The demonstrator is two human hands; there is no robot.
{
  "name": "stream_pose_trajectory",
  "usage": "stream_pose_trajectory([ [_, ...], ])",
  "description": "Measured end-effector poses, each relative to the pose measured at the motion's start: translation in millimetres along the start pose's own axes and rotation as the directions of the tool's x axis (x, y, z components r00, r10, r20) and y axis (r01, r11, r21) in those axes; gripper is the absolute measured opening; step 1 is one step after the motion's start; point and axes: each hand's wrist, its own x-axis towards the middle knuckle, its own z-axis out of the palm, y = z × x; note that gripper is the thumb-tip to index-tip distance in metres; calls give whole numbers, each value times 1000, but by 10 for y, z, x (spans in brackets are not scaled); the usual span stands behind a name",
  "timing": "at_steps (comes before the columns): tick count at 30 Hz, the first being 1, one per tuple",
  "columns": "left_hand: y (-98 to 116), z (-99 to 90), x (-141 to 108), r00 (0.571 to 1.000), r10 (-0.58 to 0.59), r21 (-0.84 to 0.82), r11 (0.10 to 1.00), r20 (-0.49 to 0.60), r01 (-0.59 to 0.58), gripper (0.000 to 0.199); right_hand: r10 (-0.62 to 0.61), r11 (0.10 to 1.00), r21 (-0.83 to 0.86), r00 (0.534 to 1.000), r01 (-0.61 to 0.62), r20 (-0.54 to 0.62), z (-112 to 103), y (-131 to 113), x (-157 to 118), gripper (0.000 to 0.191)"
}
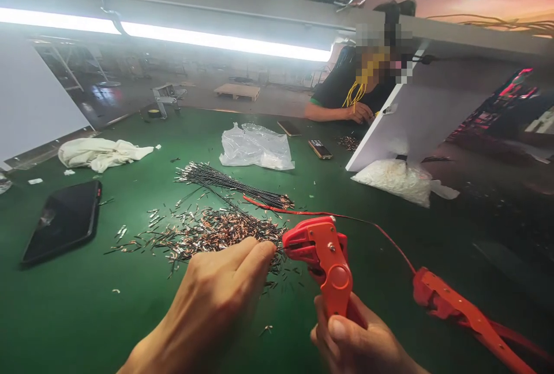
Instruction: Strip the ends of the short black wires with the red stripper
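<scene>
Red stripper point(331, 253) clamped in right fingers point(341, 331).
Left fingers point(261, 255), pinched on black wire point(280, 248), sit left of stripper; wire's long axis points into its jaws.

Left hand point(231, 273) pinched at fingertips, right hand point(350, 333) curled

Two red wire strippers point(331, 247): one in the right grip point(359, 333), one right of it. One black wire point(280, 249) runs from the left grip point(229, 284) to the held pair. Three phones point(64, 221): one left of the left grip, two beyond both grips. Two plastic bags point(257, 146) lie on the desk point(142, 316), one beyond each grip. One white cloth point(101, 154), far left. The clippings point(216, 229) are too many to count.
</scene>
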Motion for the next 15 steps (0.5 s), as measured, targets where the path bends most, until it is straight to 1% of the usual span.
stream_pose_trajectory([
  [3, 8, -37, 27, 1000, 15, 12, 1000, -17, -15, 24, -17, 1000, 9, 995, 16, 96, -17, -3, 1, 40],
  [5, 9, -56, 51, 999, 35, 19, 999, -18, -35, 28, -38, 999, 35, 991, 33, 132, -23, 3, 10, 37],
  [7, 10, -61, 72, 999, 38, 25, 999, -36, -37, 27, -35, 998, 54, 988, 27, 153, -17, 5, 18, 35],
  [11, 15, -42, 83, 997, -7, -26, 1000, -74, 5, 22, 14, 989, 140, 983, -40, 181, 17, -30, 26, 34],
  [15, 34, -49, 72, 995, -76, -86, 994, -61, 70, 16, -10, 964, 260, 967, -58, 253, 57, -107, 23, 36],
])
